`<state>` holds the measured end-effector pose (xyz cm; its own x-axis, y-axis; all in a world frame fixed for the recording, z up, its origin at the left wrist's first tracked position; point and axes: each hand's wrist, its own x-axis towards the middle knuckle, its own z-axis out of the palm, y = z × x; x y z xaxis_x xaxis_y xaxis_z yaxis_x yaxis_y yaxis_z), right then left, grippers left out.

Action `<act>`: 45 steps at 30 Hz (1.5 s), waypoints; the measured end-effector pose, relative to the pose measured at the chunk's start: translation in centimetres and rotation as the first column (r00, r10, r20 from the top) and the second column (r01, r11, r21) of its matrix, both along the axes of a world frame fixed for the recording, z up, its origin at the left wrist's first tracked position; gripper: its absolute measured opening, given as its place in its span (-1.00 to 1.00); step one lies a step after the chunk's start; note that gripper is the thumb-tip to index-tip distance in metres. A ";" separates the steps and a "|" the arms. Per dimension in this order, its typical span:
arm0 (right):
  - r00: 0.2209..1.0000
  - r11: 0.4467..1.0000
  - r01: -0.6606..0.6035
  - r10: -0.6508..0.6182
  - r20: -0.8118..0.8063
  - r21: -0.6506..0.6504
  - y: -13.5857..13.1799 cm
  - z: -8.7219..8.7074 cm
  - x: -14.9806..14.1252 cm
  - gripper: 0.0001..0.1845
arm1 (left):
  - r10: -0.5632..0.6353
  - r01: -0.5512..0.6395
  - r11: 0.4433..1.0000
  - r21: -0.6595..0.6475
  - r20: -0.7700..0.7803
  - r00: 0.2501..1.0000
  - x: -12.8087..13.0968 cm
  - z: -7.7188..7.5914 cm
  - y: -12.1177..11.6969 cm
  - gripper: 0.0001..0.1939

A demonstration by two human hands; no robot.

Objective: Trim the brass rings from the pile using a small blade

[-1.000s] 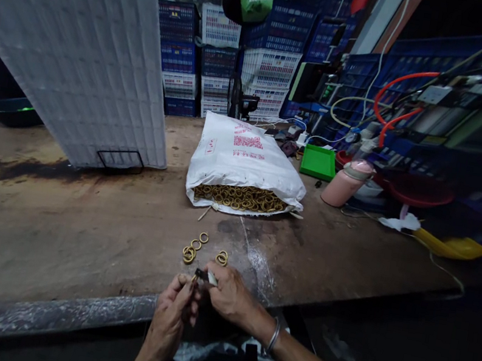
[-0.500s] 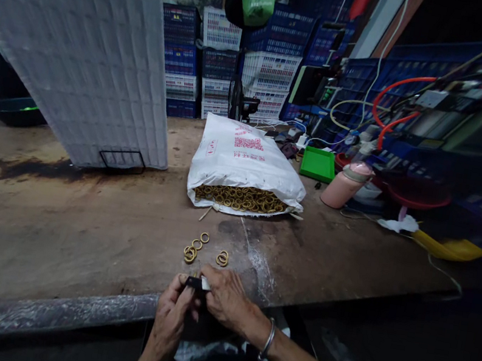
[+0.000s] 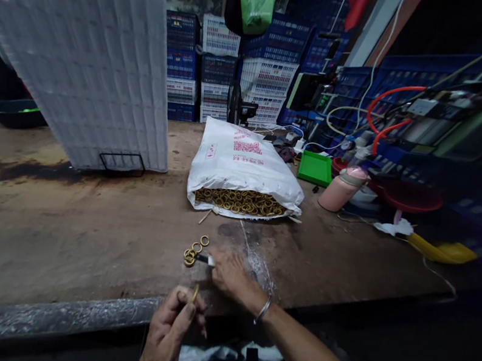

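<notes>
My left hand [image 3: 170,329] is closed near the table's front edge, pinching a brass-coloured ring [image 3: 195,293] upright between thumb and fingertips. Further forward, my right hand [image 3: 230,271] is palm down, low over the table and slightly blurred. Its fingers grip a small black-and-white tool [image 3: 205,259], whose exact kind I cannot make out. The tool's dark end points left at a small cluster of loose brass rings [image 3: 190,258] on the wood. Behind them lies a white woven sack [image 3: 247,166] with red print, its open mouth full of similar rings [image 3: 240,201].
A tall pale ribbed panel [image 3: 81,55] stands on the wooden table [image 3: 76,227] at left. To the right are a green tray [image 3: 316,168], a pink bottle [image 3: 342,188], a yellow scoop-like piece [image 3: 442,250] and a machine with orange hoses [image 3: 385,106]. Stacked crates [image 3: 267,77] line the back.
My hands have moved apart. The right carried the black-and-white tool forward to the loose rings; the left drew back slightly with a ring. My right hand now covers where two rings lay.
</notes>
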<state>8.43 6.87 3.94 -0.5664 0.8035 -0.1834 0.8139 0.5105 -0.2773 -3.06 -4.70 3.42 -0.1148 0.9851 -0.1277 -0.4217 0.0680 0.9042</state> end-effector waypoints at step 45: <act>0.750 0.960 -0.010 -0.177 -0.637 -0.278 -1.6 -0.8 -0.6 -0.72 | 0.215 -0.237 0.971 -0.036 -0.306 0.928 -0.2 -2.9 2.7 -0.78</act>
<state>7.82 5.22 3.18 -0.5540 0.8325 0.0055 0.4218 0.2865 -0.8602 -3.27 -1.98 0.53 -0.3769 0.9182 -0.1221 -0.1461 0.0713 0.9867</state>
